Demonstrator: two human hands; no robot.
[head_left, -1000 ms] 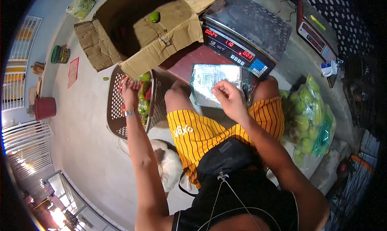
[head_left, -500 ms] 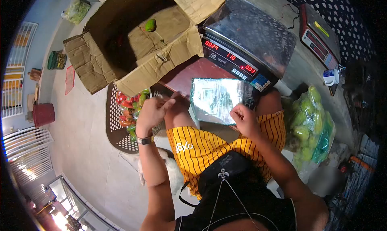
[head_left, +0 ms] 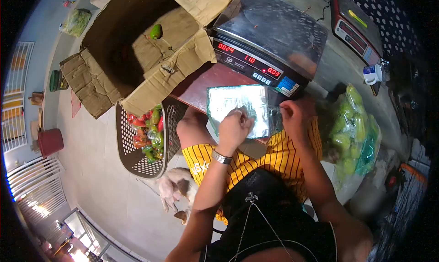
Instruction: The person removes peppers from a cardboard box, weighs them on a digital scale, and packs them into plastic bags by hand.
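Note:
A flat, shiny, plastic-looking pack (head_left: 228, 99) with greenish edges lies at the front of the dark red table, just below the scale. My left hand (head_left: 235, 128) is over the pack's lower middle, its fingers curled and closed. To the right of the pack, my right hand (head_left: 294, 119) has its fingers pinched together near the dark clear-looking edge. What either hand holds, if anything, is too small to make out. A digital scale (head_left: 274, 24) with red numbers stands beyond the pack, and its plate reflects the light.
An open cardboard box (head_left: 164, 72) with one green pepper (head_left: 156, 31) inside stands at the back left. Below it is a basket (head_left: 171, 125) of red and green peppers (head_left: 153, 136). A dog (head_left: 176, 184) lies beside it. Bagged green vegetables (head_left: 352, 134), a mug (head_left: 372, 74) and another scale (head_left: 352, 38) are rightward.
My left hand has moved right, from beside the basket to over the pack. My right hand has shifted right and up, off the pack's lower right corner. The view has turned slightly.

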